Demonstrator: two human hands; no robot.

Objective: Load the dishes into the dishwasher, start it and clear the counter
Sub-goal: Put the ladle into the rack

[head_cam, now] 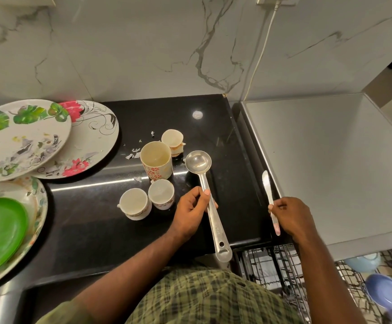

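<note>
The left hand [191, 212] curls its fingers around the steel ladle [207, 196] mid-handle, above the dark surface [92, 228]; stiff, smooth, probably slippery, bowl-heavy. The right hand [292, 217] pinches 1 light, rigid butter knife [269, 202] by its handle, near the dishwasher rack [272, 267]

Desk [85, 230] front-centre + back-right open; cups [157, 174] block the middle, plates [50, 141] crowd left, rack [283, 265] open below right.

plates [26, 141] left of cups [143, 181], dishwasher [318, 160] right
</note>
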